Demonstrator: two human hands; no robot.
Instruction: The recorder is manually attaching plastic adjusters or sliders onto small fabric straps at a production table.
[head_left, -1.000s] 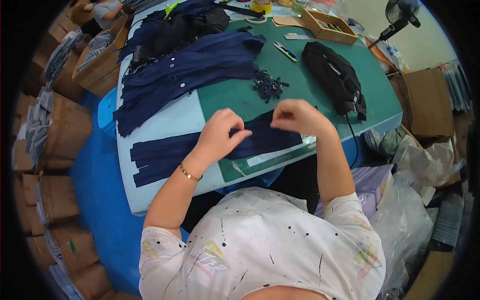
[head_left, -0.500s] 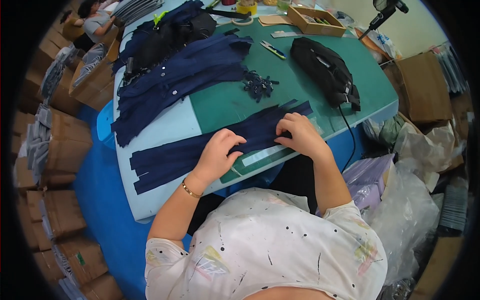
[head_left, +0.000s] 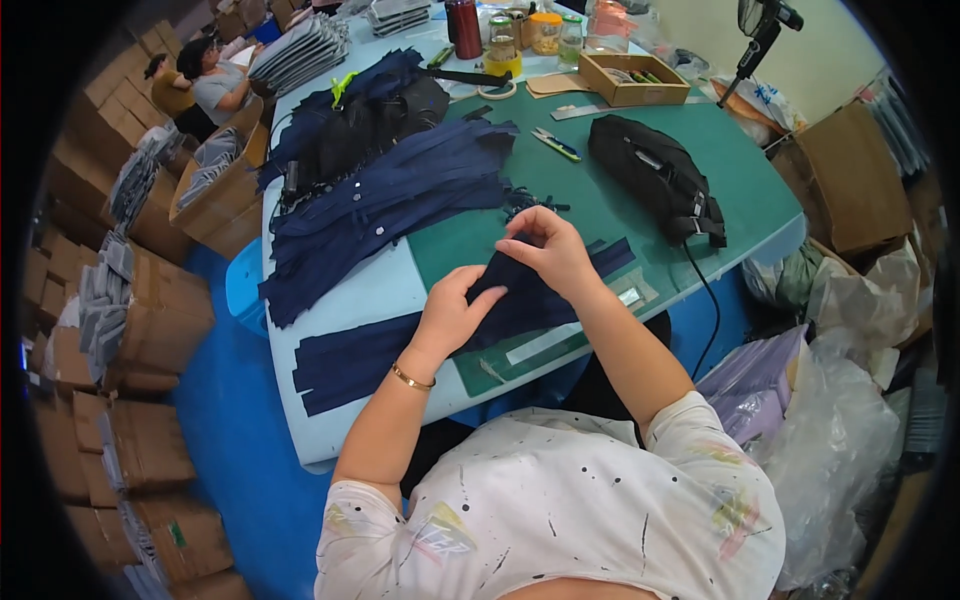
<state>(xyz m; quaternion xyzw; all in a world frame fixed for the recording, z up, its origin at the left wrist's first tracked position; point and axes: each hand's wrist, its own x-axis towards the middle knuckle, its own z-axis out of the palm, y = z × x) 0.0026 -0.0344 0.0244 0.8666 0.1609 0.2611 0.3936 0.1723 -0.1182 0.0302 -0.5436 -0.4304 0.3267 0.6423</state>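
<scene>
My left hand (head_left: 452, 312) is closed on a navy fabric strip (head_left: 499, 272), its thumb and fingers pinching the lower part. At the strip's upper end, my right hand (head_left: 550, 252) pinches it and holds it raised off the table. Beneath both hands, several more navy strips (head_left: 352, 362) lie side by side along the near table edge. A small heap of dark pieces (head_left: 522, 200), partly hidden behind my right hand, rests on the green mat (head_left: 455, 245). What exactly my fingertips grip is partly covered.
A larger pile of navy strips (head_left: 400, 195) lies at the left. Beyond my right hand are snips (head_left: 557, 145), a black bag (head_left: 655, 175) with a cord, and a wooden box (head_left: 634, 84). A clear ruler (head_left: 540, 343) lies near the front edge. Cartons (head_left: 165, 310) stand left.
Both hands have lifted part of a navy strip from the row, my right hand moving up and leftward, closer to my left. The view has shifted slightly.
</scene>
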